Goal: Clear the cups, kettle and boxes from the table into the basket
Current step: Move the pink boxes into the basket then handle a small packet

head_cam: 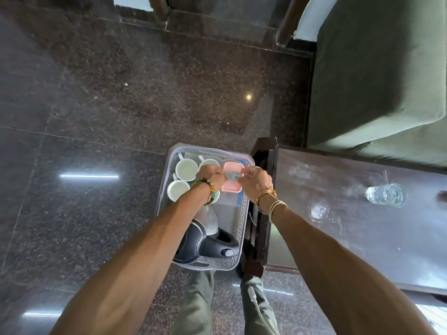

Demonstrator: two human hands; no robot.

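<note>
A grey perforated basket point(242, 215) stands on the floor beside the dark table point(358, 228). Inside it are several white cups point(186, 169), a black and steel kettle point(205, 240) at the near end, and a clear box with a blue edge point(232, 204). A pink box point(232, 178) with a barcode label sits over the far right part of the basket. My left hand point(211, 176) grips its left side and my right hand point(256, 181) grips its right side.
A glass of water point(386, 195) stands on the table, with a wet ring point(318, 211) nearer to me. A green sofa point(377, 76) lies beyond the table. Dark polished stone floor point(121, 105) surrounds the basket. My legs point(198, 305) are below it.
</note>
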